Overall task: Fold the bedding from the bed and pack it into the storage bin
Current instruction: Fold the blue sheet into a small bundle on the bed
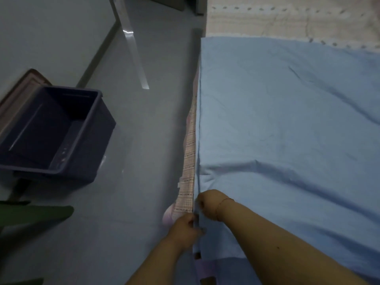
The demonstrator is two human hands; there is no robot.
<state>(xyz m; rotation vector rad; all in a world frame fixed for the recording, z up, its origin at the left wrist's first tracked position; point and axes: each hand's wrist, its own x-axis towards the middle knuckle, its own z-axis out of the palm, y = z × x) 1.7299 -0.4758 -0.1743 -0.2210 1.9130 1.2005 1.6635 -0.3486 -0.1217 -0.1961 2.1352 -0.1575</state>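
Operator: Orientation of the light blue cotton bed sheet [287, 124]?

Technician: Sheet lies flat on the bed, long axis running from 6 o'clock to 12 o'clock. Its straight left hem follows the mattress edge; its far hem ends short of a cream patterned bed cover [287, 17] at 12 o'clock.

Operator: Edges and clearance?

Technician: A pink checked cloth strip [190, 153] hangs just beside the left hem. Grey tiled floor [144, 140] lies open at 9 o'clock. The dark blue rectangular plastic storage bin [51, 132] stands there, mouth upward, well apart from the bed. A dark green object [35, 212] sits at 8 o'clock.

Operator: Sheet relative to the fingers?

Technician: Both hands meet at the near left hem, at 6 o'clock. The left hand [183, 231] has its fingers curled onto the hem from the floor side. The right hand [209, 202], with a thin red wrist cord [223, 203], pinches the same hem just beyond it, fingers pressed together.
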